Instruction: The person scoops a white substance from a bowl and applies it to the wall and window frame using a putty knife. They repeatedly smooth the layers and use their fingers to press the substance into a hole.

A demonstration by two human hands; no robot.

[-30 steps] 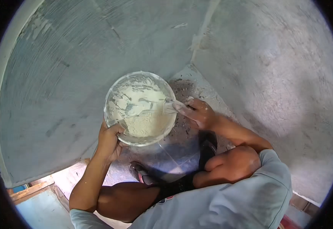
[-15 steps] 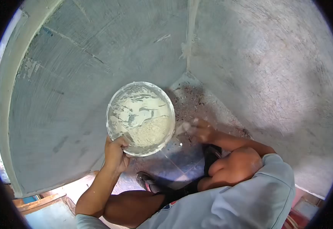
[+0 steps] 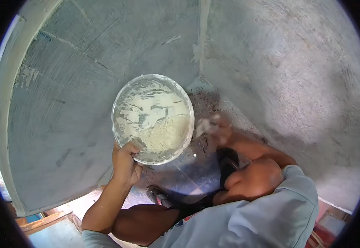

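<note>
The left hand (image 3: 125, 162) grips the near rim of a clear bowl (image 3: 152, 119) at its 7 o'clock edge, fingers closed over the lip, holding it above the floor (image 3: 196, 169). The right hand (image 3: 217, 130) sits just beside the bowl at its 3 o'clock side, blurred, so I cannot tell whether it is closed on anything. Pale paste (image 3: 155, 124) smears the bowl's inside. Grey walls (image 3: 85, 74) meet in a corner at 12 o'clock. A dark shoe (image 3: 227, 159) rests below the right hand.
</note>
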